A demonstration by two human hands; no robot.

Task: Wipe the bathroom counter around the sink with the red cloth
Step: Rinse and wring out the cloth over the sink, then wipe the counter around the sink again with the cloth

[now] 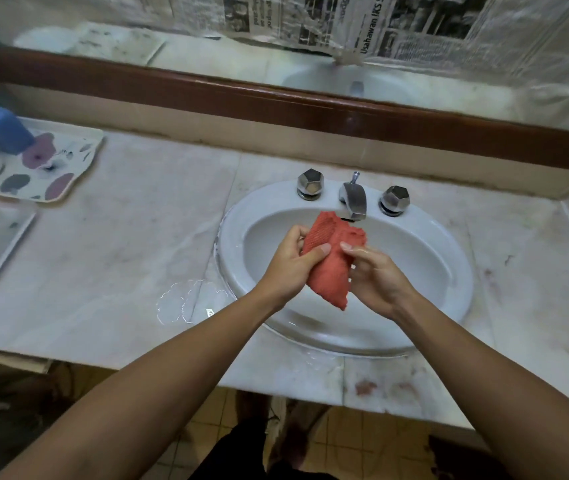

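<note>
We find legible print only on the sheets of black-and-white newspaper (355, 22) fixed over the mirror above the brown wooden rail (276, 98) at the back of the counter. On the sheet right of centre we read a bold headline running sideways: "Usahawan IKS", followed by "Sa", where the line is cut by the picture's top edge. The remaining headlines, columns and photo captions on these sheets are too blurred or too small for us to read. We note no readable label, brand, number or sign on any other item in view.
</note>
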